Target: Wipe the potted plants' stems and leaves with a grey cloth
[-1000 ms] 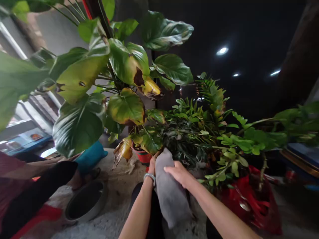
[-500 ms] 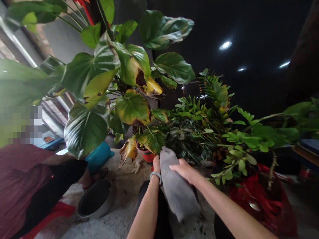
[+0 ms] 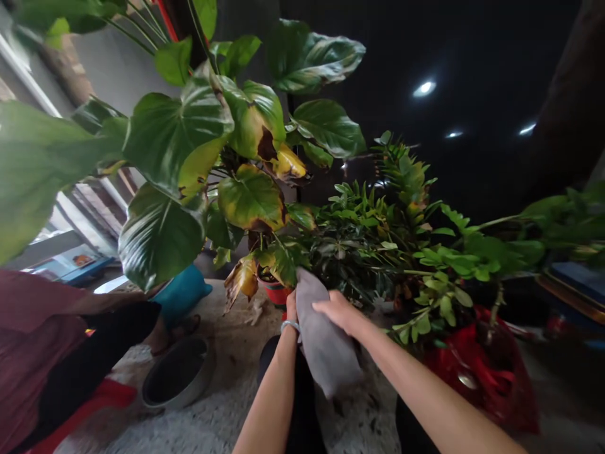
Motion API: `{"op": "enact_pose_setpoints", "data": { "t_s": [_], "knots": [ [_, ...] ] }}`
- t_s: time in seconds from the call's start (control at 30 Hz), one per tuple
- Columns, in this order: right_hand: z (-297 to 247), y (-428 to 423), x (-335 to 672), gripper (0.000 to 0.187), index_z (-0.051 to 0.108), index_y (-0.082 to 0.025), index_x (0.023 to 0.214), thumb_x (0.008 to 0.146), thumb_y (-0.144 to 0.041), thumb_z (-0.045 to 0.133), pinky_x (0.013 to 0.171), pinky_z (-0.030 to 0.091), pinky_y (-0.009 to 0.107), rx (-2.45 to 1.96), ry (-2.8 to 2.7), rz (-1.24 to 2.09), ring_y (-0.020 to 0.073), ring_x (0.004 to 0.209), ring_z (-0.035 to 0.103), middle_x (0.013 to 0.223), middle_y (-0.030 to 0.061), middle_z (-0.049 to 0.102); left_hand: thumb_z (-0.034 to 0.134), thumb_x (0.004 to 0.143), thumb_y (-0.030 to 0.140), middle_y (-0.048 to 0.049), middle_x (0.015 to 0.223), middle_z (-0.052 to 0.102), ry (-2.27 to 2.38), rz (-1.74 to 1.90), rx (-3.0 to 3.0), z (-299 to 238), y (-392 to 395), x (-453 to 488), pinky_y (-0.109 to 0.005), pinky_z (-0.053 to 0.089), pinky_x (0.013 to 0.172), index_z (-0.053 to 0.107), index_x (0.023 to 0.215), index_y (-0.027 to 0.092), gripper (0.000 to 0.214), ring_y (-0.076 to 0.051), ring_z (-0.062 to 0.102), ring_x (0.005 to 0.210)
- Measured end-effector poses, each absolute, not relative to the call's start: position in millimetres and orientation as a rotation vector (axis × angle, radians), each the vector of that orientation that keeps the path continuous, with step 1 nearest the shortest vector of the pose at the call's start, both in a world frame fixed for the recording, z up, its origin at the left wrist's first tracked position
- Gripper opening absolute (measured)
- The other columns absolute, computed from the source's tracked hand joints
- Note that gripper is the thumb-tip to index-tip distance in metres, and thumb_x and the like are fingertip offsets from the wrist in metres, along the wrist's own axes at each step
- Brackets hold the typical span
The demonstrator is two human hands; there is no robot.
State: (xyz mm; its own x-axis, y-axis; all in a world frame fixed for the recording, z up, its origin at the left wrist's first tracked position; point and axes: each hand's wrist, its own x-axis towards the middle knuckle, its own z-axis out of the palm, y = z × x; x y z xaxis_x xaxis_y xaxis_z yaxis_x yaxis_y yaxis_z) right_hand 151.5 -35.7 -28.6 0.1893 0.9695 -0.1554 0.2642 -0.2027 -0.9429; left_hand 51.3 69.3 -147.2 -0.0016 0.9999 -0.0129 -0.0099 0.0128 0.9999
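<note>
A long piece of grey cloth [image 3: 326, 343] slants in front of my knees, its narrow top near the lower leaves of a potted plant. My left hand [image 3: 292, 307], with a pale bangle at the wrist, grips the cloth's left edge; its fingers are mostly hidden behind it. From the right, my right hand [image 3: 339, 313] is closed on the cloth's upper part, fingers across the front. Whether anything lies inside or under the cloth is hidden. Just beyond my left hand stands a red pot [image 3: 275, 292] with a large-leaved plant [image 3: 253, 195], some of its leaves yellowed and brown.
Left of me sits a person in a maroon top [image 3: 38, 334], near a grey basin [image 3: 177, 375] on the floor and a teal bag [image 3: 183, 295]. Bushy green plants [image 3: 363, 246] crowd the middle back. A red bag [image 3: 486, 372] holding a plant stands at right.
The cloth and both hands have shifted slightly left and up in the view. Both hands keep their places on the cloth. The whole scene has shifted a little left.
</note>
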Motion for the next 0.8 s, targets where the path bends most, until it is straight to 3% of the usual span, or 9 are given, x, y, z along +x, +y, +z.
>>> {"op": "enact_pose_setpoints", "data": {
  "t_s": [0.07,0.13,0.23,0.33,0.43,0.6,0.67,0.8],
  "knots": [
    [-46,-66,154,0.014,0.069,-0.016,0.068,0.065,-0.019,0.056,0.062,0.049,0.031,-1.643,-1.210,1.121,0.0243,0.069,0.066,0.064,0.0052,0.070,0.071,0.070,0.026,0.0048,0.050,0.048,1.222,1.213,1.163,-142,68,50,-0.023,0.040,0.056,0.050,0.048,0.017,0.032,-0.011,0.048,0.057],
    [-45,-104,164,0.018,0.071,-0.016,0.074,0.065,-0.024,0.058,0.067,0.050,0.031,-1.551,-1.285,1.210,0.0241,0.073,0.066,0.071,0.0041,0.072,0.070,0.066,0.028,0.0057,0.045,0.043,1.232,1.214,1.132,-137,65,50,-0.023,0.036,0.052,0.045,0.044,0.019,0.034,-0.011,0.045,0.054],
    [-12,-141,193,0.029,0.073,-0.018,0.083,0.063,-0.039,0.065,0.069,0.052,0.034,-1.445,-1.162,1.252,0.0260,0.076,0.068,0.077,0.0048,0.075,0.063,0.070,0.038,0.0037,0.050,0.050,1.214,1.185,1.077,-130,59,55,-0.024,0.038,0.051,0.053,0.054,0.019,0.027,-0.013,0.050,0.053],
    [26,-135,228,0.038,0.072,-0.021,0.083,0.057,-0.047,0.072,0.065,0.052,0.034,-1.504,-0.782,0.919,0.0268,0.073,0.068,0.077,0.0056,0.075,0.063,0.070,0.047,-0.0006,0.061,0.059,1.184,1.128,1.028,-124,54,63,-0.027,0.043,0.051,0.056,0.064,0.018,0.031,-0.015,0.055,0.055],
    [28,-100,246,0.039,0.071,-0.020,0.082,0.052,-0.046,0.073,0.072,0.051,0.034,-1.407,-0.582,0.677,0.0272,0.082,0.068,0.081,0.0052,0.076,0.067,0.067,0.051,-0.0032,0.066,0.061,1.173,1.111,0.976,-121,52,72,-0.028,0.045,0.052,0.057,0.067,0.017,0.036,-0.017,0.059,0.062],
    [-32,-94,212,0.037,0.070,-0.015,0.072,0.044,-0.039,0.071,0.071,0.052,0.043,-1.461,-0.569,1.085,0.0343,0.075,0.069,0.071,0.0114,0.075,0.076,0.052,0.057,-0.0046,0.072,0.065,1.112,1.182,0.980,-126,53,79,-0.030,0.047,0.062,0.063,0.071,0.014,0.048,-0.020,0.060,0.071],
    [-42,-120,201,0.041,0.073,-0.017,0.080,0.047,-0.040,0.073,0.077,0.052,0.043,-1.565,-0.575,1.069,0.0344,0.086,0.070,0.080,0.0098,0.077,0.078,0.048,0.055,-0.0031,0.068,0.065,1.091,1.231,1.026,-129,56,79,-0.030,0.046,0.066,0.065,0.069,0.013,0.049,-0.018,0.058,0.069],
    [0,-150,217,0.042,0.074,-0.019,0.084,0.051,-0.045,0.075,0.075,0.054,0.040,-1.532,-0.670,0.937,0.0324,0.086,0.070,0.086,0.0089,0.077,0.076,0.048,0.059,0.0031,0.050,0.051,1.160,1.284,1.075,-131,60,77,-0.027,0.039,0.060,0.053,0.049,0.017,0.047,-0.013,0.047,0.058]
  ]
}}
